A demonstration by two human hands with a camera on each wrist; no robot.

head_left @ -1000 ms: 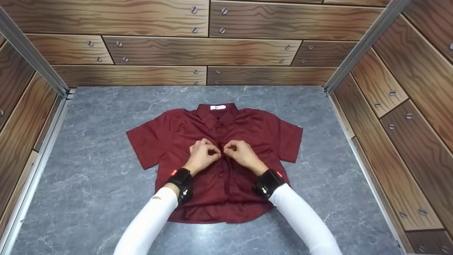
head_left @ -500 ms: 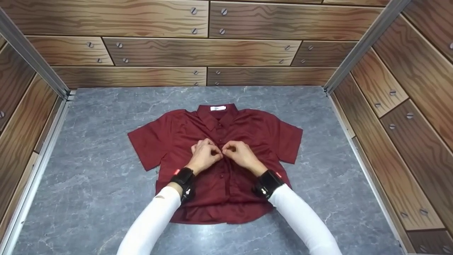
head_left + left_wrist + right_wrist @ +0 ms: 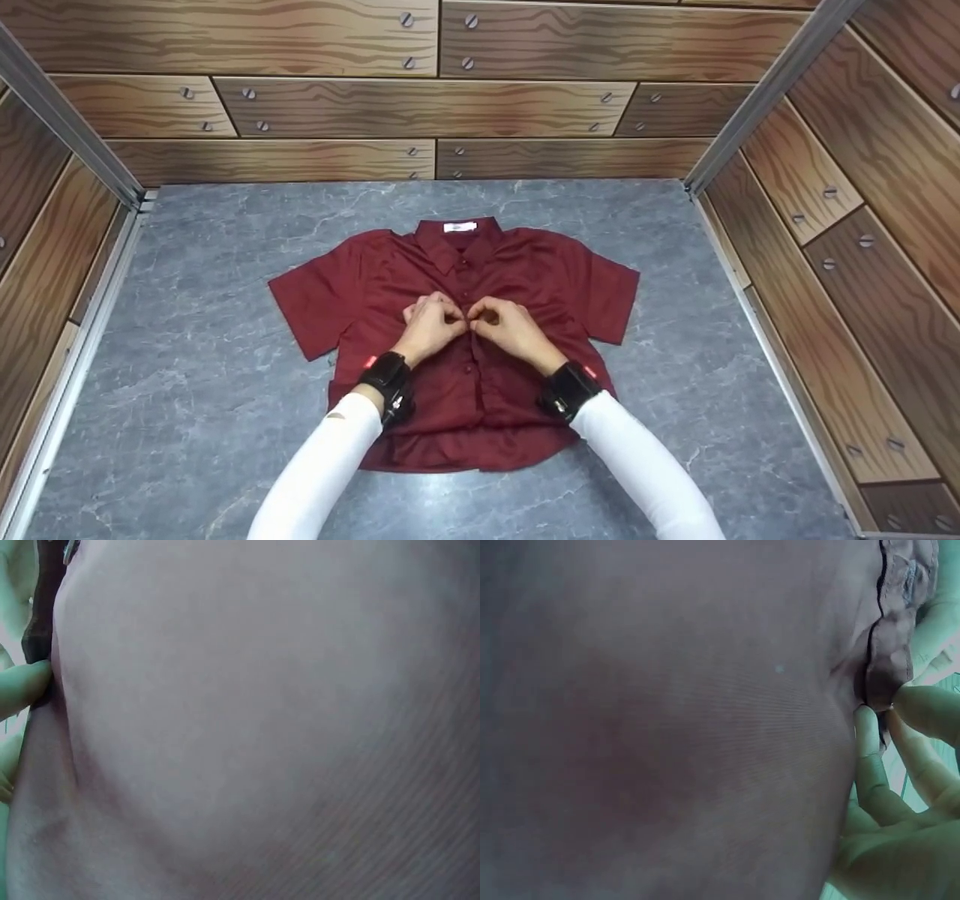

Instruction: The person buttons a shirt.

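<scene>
A dark red short-sleeved shirt (image 3: 420,409) lies spread front up, collar at the far side. My left hand (image 3: 429,330) pinches the front placket about mid-chest between thumb and fingertips. Close against it, my right hand (image 3: 511,330) pinches the same edge from the other side. Whatever lies between the fingertips, button or buttonhole, is hidden. Below the hands a small button (image 3: 469,369) shows on the placket. Blurred shirt cloth (image 3: 667,727) fills most of the right wrist view, with fingertips at the placket edge; cloth (image 3: 247,712) also fills the left wrist view.
The shirt lies on a grey marbled surface (image 3: 187,420). Wood-patterned panels (image 3: 337,109) stand behind and on both sides, with metal rails (image 3: 780,82) at the corners. A white label (image 3: 460,227) shows inside the collar.
Both hands stay at the same spot on the placket, with only slight shifts of the fingers. The shirt keeps its place, apart from a small change in its folds.
</scene>
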